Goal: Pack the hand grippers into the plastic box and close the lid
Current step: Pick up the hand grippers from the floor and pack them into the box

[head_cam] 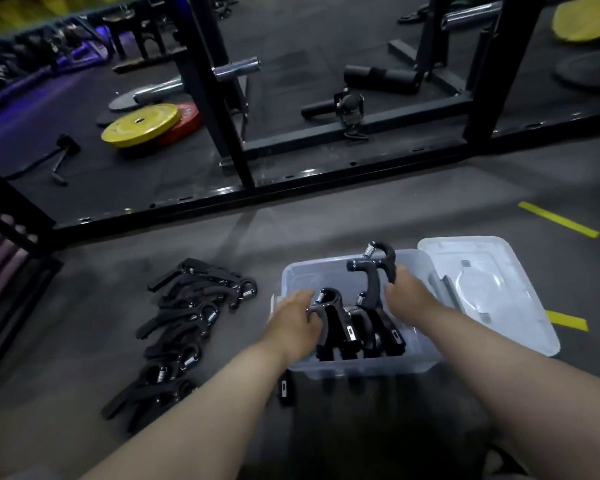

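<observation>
A black rack point(219, 109) stands on the dark floor point(361, 216) well beyond both hands. Its base bar crosses the view.

The clear box point(361, 367) sits on the floor under the hands, open. Its lid point(492, 292) lies flat just right of the right hand, touching the box's right side.

A pile point(187, 327) of black hand grippers lies on the floor to the left of the left hand, apart from the box.

Both bare forearms reach forward from the bottom edge and converge over the box.

The left hand point(297, 320) is over the box's left rim, knuckles up. Its fingers curl round the spring end of a low gripper point(331, 317), which stands in the box with its handles down.

The right hand point(411, 292) is at the far right of the box, with fingers closed on one handle of a raised gripper point(374, 271). That gripper's spring end sits above the rim.

Between the hands, packed grippers point(381, 334) stand side by side against the near wall.

A yellow plate point(141, 124) overlaps a red plate point(187, 123) far beyond the left hand. The red plate's pale lettering is too blurred to read.

Small white labels on the packed handles are too small to read.
</observation>
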Tool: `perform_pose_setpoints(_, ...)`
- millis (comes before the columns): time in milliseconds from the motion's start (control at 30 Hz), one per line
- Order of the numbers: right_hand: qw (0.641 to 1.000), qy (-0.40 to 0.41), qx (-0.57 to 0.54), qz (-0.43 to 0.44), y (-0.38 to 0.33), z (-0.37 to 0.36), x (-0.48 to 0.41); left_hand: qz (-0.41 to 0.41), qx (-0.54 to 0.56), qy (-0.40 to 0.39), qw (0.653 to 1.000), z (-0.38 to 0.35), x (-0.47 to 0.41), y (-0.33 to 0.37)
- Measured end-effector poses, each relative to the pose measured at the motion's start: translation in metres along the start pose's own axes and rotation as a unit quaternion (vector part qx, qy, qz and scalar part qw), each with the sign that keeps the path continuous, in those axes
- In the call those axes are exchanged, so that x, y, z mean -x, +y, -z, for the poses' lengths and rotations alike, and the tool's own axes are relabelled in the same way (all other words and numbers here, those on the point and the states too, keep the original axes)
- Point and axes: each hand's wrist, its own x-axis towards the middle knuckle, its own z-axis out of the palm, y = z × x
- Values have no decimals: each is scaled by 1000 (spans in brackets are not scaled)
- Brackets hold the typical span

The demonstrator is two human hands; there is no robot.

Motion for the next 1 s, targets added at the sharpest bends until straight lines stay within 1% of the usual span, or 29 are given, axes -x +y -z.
perform_pose_setpoints(67, 997, -10, 62, -32, 19, 7, -1, 14, -34, 12, 999, -10, -1, -7)
perform_pose_setpoints(167, 994, -31, 83, -65, 42, 1, -11, 39, -18, 37, 998, -21, -5, -21)
perform_pose_setpoints(267, 993, -58, 81, -57, 49, -13, -23, 40, -30, 55, 997, -25, -12, -33)
perform_pose_setpoints(367, 988, -93, 120, -36, 40, -29, -28, 26, -47, 68, 996, -27, -17, -42)
perform_pose_setpoints(433, 981, -97, 159, -47, 45, -45, -43, 20, -53, 70, 996, -30, -22, -46)
perform_pose_setpoints(500, 979, -95, 168, -66, 52, -57, -52, 11, -77, 82, 994, -37, -27, -49)
perform_pose_setpoints(600, 976, -111, 171, -75, 42, -54, -37, -3, -134, 105, 985, -52, -28, -55)
perform_pose_setpoints(700, 978, -94, 168, -77, 53, -55, -36, -15, -170, 125, 977, -60, -27, -61)
perform_pose_setpoints(800, 982, -94, 135, -88, 60, -60, -36, -17, -177, 132, 975, -63, -28, -63)
perform_pose_setpoints(900, 983, -89, 135, -89, 58, -62, -36, -21, -174, 136, 975, -63, -28, -64)
perform_pose_setpoints(1000, 982, -101, 124, -99, 56, -62, -35, -21, -174, 144, 974, -63, -27, -63)
